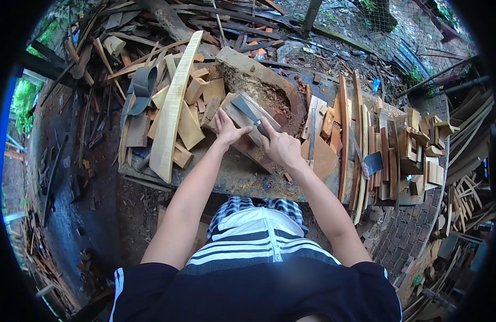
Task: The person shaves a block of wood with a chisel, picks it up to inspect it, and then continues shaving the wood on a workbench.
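Note:
My right hand is closed around the dark handle of a scraper, whose flat grey blade points up and left. Under the blade lies a pale wooden board, on top of a thicker brown wooden block. My left hand rests on the left side of this wood, fingers stretched out and thumb pointing toward the scraper's handle. Just beyond both hands is a big hollowed slab of wood with shavings in it. To the right of my right hand lies a long narrow metal tool.
A long pale plank leans across wood offcuts at left, near a curled grey strip. Wooden strips, another wide blade and stacked small blocks fill the right side of the workbench. Scrap wood lies behind.

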The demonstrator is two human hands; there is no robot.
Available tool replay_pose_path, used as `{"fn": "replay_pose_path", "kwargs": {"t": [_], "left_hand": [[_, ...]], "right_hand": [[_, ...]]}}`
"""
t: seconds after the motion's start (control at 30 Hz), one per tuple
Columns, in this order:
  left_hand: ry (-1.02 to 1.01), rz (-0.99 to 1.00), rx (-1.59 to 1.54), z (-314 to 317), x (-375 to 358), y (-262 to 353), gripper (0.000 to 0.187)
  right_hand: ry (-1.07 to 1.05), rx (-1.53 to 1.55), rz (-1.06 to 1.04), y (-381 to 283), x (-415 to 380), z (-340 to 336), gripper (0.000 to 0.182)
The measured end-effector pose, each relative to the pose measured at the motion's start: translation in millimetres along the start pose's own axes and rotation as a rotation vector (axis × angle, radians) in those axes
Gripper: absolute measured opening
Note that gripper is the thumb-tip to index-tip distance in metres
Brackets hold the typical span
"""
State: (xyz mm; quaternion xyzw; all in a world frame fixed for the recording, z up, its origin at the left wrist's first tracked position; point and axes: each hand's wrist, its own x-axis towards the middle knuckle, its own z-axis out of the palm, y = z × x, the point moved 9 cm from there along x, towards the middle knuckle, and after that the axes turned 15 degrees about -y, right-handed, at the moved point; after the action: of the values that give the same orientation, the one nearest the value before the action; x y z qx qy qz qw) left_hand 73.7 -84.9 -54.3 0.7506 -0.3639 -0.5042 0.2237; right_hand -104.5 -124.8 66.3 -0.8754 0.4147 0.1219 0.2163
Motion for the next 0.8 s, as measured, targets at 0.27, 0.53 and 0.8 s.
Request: {"fn": "replay_pose_path", "kwargs": {"t": [0.27,0.53,0.8], "left_hand": [[-0.010,-0.016,0.000,3,3,-5,0.145],[0.005,-0.019,-0.001,1,2,-2,0.145],[-0.001,-0.007,0.010,1,2,-1,0.146]], "right_hand": [[-0.081,0.038,0.023,9,-14,1,0.059],[-0.069,0.062,0.034,15,-39,15,0.057],[0.010,0.032,0.001,3,-10,7,0.055]]}}
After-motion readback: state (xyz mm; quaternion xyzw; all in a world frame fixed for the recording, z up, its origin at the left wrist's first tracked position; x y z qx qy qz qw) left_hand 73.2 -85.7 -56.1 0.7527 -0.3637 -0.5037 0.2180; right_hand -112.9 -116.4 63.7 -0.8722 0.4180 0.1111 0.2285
